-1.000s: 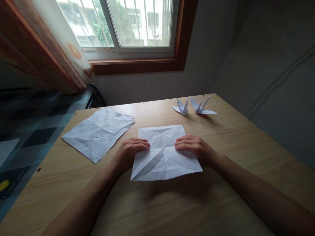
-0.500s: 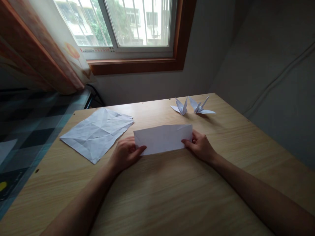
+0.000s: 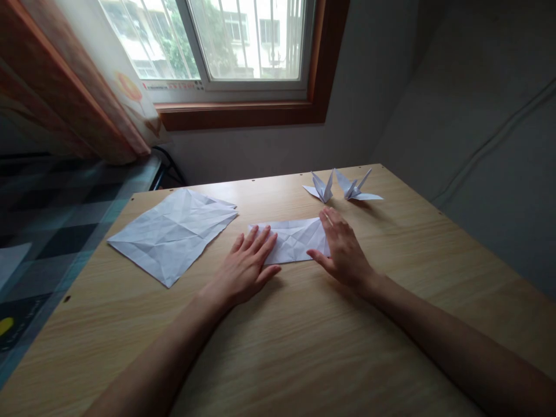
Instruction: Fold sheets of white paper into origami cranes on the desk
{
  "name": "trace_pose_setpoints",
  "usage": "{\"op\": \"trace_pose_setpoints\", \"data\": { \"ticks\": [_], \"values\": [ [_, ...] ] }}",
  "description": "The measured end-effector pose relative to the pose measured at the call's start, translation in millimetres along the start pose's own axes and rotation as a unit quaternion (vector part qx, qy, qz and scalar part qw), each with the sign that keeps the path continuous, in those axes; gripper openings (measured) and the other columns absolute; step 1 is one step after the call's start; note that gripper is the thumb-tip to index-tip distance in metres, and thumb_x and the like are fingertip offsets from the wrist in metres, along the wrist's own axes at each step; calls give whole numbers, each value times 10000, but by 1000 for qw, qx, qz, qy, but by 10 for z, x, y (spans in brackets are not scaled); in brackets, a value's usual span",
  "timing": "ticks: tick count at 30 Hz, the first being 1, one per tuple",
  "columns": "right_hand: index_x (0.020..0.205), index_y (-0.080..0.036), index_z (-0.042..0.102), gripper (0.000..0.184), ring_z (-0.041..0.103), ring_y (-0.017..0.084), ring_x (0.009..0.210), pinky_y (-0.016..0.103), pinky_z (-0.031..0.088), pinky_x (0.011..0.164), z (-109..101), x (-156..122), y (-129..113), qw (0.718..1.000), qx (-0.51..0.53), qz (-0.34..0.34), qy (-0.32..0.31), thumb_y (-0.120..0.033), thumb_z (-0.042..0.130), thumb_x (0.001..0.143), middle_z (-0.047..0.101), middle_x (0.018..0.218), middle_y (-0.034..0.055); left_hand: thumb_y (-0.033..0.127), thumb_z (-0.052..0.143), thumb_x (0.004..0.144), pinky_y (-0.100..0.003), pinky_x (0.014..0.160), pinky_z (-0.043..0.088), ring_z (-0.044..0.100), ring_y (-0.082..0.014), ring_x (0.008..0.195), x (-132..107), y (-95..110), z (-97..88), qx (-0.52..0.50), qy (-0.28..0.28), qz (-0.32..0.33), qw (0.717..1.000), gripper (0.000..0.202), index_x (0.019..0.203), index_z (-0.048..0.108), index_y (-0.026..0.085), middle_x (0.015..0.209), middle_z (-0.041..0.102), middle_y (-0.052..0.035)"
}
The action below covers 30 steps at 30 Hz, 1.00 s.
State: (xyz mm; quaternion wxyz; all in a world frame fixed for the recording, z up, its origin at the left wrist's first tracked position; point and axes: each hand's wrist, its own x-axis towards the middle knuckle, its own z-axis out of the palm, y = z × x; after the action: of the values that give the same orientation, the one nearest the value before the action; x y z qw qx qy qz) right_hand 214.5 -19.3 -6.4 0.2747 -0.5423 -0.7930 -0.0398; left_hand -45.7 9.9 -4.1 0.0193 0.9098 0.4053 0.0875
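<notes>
1. Wooden table (image 3: 278, 365): spans the near scene.
2. Creased white sheet (image 3: 174, 231): spread out on the table's far left, apart from my hands.
3. Folded paper (image 3: 295, 238): lies flat mid-table, long side near me, between my hands.
4. My left hand (image 3: 248, 260): fingers spread wide, palm down over its left end.
5. My right hand (image 3: 345, 249): thumb and fingers wide apart, on its right end.
6. Two paper cranes (image 3: 354, 191): far right.

Dim overall; bright backlighting window (image 3: 217, 52)
</notes>
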Motion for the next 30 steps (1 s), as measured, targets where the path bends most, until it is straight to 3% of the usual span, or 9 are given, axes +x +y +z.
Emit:
{"op": "trace_pose_setpoints", "data": {
  "ticks": [3,6,10,15,19,24,27,30],
  "values": [
    [1506,-46,175,837,152,342,1468,531,197,1178,76,148,-141,995,3,-74,-73,-565,454,912,252,1547,246,544,321,965,-544,1159,184,226,-325,1453,16,-7,-16,6,-55,-3,998,619,1492,315,220,1564,297,-97],
    [1493,-4,211,841,152,325,1473,498,201,1184,219,326,-267,977,17,-144,-153,-610,364,929,225,1560,243,472,300,983,-544,1164,173,240,-308,1452,20,3,-35,7,-61,-6,998,571,1499,304,226,1561,298,-79],
    [1468,22,283,827,230,323,1453,471,206,1186,350,435,-321,963,6,-144,-227,-617,301,944,252,1548,243,401,314,978,-531,1167,188,252,-290,1450,14,6,8,13,-55,-28,998,568,1504,286,188,1559,297,-96],
    [1487,-14,269,844,220,307,1459,483,199,1185,301,346,-180,966,-6,-114,-233,-640,335,924,248,1551,225,474,372,949,-534,1156,201,245,-317,1449,4,-33,60,25,-26,-63,997,616,1474,346,154,1558,279,-167],
    [1494,-13,250,941,207,309,1463,473,203,1187,197,235,56,966,-16,-91,-240,-708,374,873,240,1557,218,564,386,922,-561,1136,220,237,-355,1445,10,-33,-13,25,-44,-94,994,703,1470,348,125,1547,284,-208],
    [1494,-51,277,892,239,309,1453,463,228,1181,45,97,330,969,-28,-70,-237,-668,437,869,276,1548,215,588,342,931,-569,1133,217,237,-365,1443,17,-35,-43,30,-50,-102,993,717,1457,363,102,1550,271,-214],
    [1472,-54,332,859,281,328,1434,470,266,1162,-50,39,363,970,-33,-74,-228,-633,492,858,321,1526,227,597,344,928,-577,1125,220,249,-369,1437,6,-57,-5,37,-34,-100,994,721,1457,356,108,1540,302,-210],
    [1429,-49,407,792,362,353,1385,471,335,1113,-138,6,261,971,-63,-72,-217,-598,509,868,393,1480,249,571,422,912,-591,1122,205,248,-380,1433,-11,-51,-6,48,21,-62,997,686,1444,377,140,1539,315,-197]
  ]
}}
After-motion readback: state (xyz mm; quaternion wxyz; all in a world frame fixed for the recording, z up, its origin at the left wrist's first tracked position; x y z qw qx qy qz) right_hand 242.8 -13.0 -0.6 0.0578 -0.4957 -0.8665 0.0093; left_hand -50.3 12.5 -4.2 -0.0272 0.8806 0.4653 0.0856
